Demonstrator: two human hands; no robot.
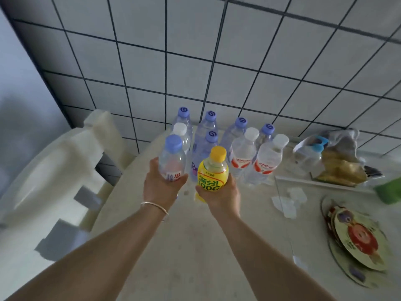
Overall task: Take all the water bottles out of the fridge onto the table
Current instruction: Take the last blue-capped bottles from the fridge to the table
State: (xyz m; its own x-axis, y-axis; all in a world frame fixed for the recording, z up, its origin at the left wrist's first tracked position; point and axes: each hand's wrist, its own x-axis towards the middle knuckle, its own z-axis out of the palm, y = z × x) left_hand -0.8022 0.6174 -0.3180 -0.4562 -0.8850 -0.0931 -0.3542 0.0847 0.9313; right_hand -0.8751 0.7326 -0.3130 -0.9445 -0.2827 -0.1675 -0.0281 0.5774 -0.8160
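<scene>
Near the table's (195,246) front edge, two bare forearms are being stretched forward over the pale top, a thin bracelet (154,207) being worn on the left wrist. Toward the right edge, a stack of round illustrated mats (360,237) is lying flat.

Further in, about mid-table, a clear bottle with a lilac cap (172,158) is being gripped by the left hand (161,187), the fingers being curled around its lower body. Just beside it, a yellow bottle with a yellow cap (213,170) is being held by the right hand (219,195), the fingers being clamped around its base. Both are being held upright; whether their bases are touching the table cannot be told.

Behind them, a cluster of water bottles is standing upright toward the far edge: five with purple caps (210,117) and three with white caps (251,134), set close together.

Toward the far right corner, a heap of crumpled bags (338,161) is lying, with a green object (388,190) being cut off by the frame. Beyond the left edge, a white plastic chair (71,161) is standing, and a tiled wall (238,61) is rising behind.
</scene>
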